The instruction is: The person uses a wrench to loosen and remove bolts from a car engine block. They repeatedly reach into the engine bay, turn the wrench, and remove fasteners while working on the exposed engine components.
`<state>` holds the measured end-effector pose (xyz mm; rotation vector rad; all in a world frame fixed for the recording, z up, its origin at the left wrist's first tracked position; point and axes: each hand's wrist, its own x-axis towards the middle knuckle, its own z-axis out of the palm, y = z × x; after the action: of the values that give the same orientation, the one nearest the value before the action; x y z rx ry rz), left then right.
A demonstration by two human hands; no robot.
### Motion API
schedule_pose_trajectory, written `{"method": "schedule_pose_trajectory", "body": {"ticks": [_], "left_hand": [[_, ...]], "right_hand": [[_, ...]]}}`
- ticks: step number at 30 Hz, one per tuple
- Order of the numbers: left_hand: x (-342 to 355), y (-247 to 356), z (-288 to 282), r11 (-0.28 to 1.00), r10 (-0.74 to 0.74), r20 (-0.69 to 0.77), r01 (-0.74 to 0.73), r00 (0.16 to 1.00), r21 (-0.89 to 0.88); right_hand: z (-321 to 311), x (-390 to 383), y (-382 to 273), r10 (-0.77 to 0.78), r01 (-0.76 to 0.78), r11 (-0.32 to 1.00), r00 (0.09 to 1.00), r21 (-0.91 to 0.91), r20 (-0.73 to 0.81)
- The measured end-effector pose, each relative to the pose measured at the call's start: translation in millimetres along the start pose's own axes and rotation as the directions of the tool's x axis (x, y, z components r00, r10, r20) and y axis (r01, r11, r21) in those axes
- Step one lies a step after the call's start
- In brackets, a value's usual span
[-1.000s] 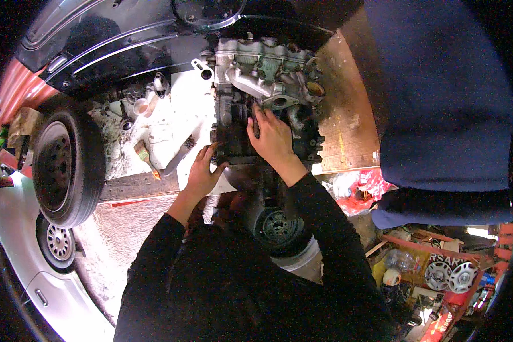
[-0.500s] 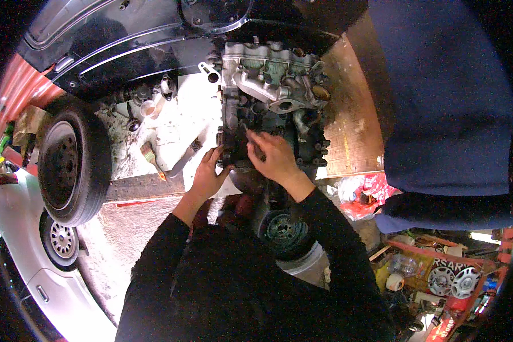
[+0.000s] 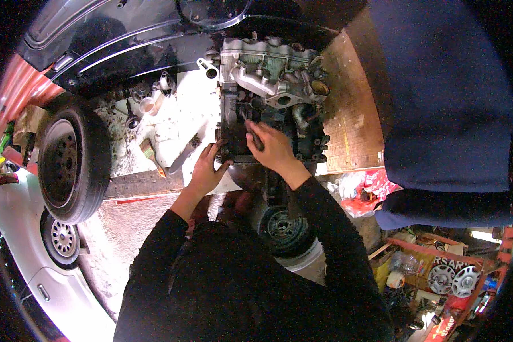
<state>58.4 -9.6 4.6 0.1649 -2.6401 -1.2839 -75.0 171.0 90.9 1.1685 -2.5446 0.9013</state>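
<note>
An engine (image 3: 276, 77) stands on the bench in front of me, its silver manifold toward the far side and a dark, grimy block face nearer. My right hand (image 3: 278, 151) is closed around a slim dark tool (image 3: 256, 140), whose thin tip points forward-left onto the block face. What kind of tool it is, I cannot make out. At the near left corner of the engine, my left hand (image 3: 204, 172) rests with its fingers on the edge and the thumb spread apart. It holds nothing that shows.
Left of the engine lie a paintbrush (image 3: 148, 153), a clear cup (image 3: 147, 106) and small greasy parts on white sheeting. A wheel (image 3: 94, 171) leans at the left. A wooden board (image 3: 350, 108) and dark blue fabric (image 3: 450, 114) are at the right; a dark car body (image 3: 125, 43) is behind.
My right hand and the tool's tip have shifted slightly farther forward over the block face. My left hand stays on the engine's corner. The whole view has moved a little.
</note>
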Motion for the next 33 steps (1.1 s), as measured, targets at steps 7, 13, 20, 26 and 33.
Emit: {"method": "schedule_pose_trajectory", "body": {"ticks": [7,13,20,26,33], "left_hand": [[-0.5,5.6,-2.1,0.999,-0.025,0.018,0.026,1.0,-0.02],[-0.7,-3.9,3.0,0.999,-0.038,0.003,0.038,0.999,-0.008],[-0.7,5.1,-4.9,0.995,-0.065,0.049,0.069,0.997,-0.07],[0.5,3.4,0.1,0.999,0.02,-0.03,-0.021,0.999,-0.029],[1.3,7.9,-4.5,0.999,0.001,-0.026,-0.002,1.0,-0.054]], "right_hand": [[-25.9,8.6,8.4,0.038,-0.038,0.999,0.999,-0.01,0.011],[-27.8,-1.5,4.5,-0.028,0.018,0.996,0.993,0.085,0.118],[-23.9,-7.9,-3.6,0.113,-0.165,0.973,0.95,0.159,0.292],[-7.7,-9.6,2.5,0.096,-0.098,0.995,0.985,0.008,0.143],[-34.2,-2.7,-5.7,0.149,-0.159,0.986,0.972,0.046,0.181]]}}
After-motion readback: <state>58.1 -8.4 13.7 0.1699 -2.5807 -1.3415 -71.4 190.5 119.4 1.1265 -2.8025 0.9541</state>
